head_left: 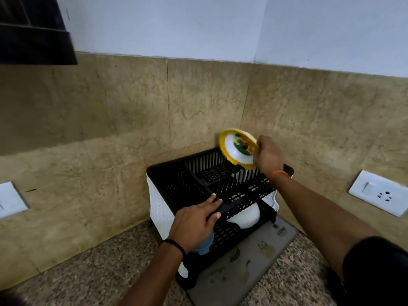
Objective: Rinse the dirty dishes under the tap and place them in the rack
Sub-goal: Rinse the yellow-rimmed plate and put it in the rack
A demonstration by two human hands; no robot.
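A two-tier black dish rack (176, 173) with white sides stands against the tiled wall. My right hand (268, 156) holds a yellow-rimmed plate (236, 151) with a white centre and a green picture, tilted on edge above the top tier's back right corner. My left hand (194, 221) grips the front edge of the top tier. On the lower tier lies a white bowl (246, 217) upside down, and a blue cup (204, 245) peeks out under my left wrist.
The rack sits on a grey mat (254, 257) on a speckled granite counter (110, 272). Wall sockets are at the right (379, 193) and the far left (11, 199). A dark cabinet (33, 29) hangs at the top left.
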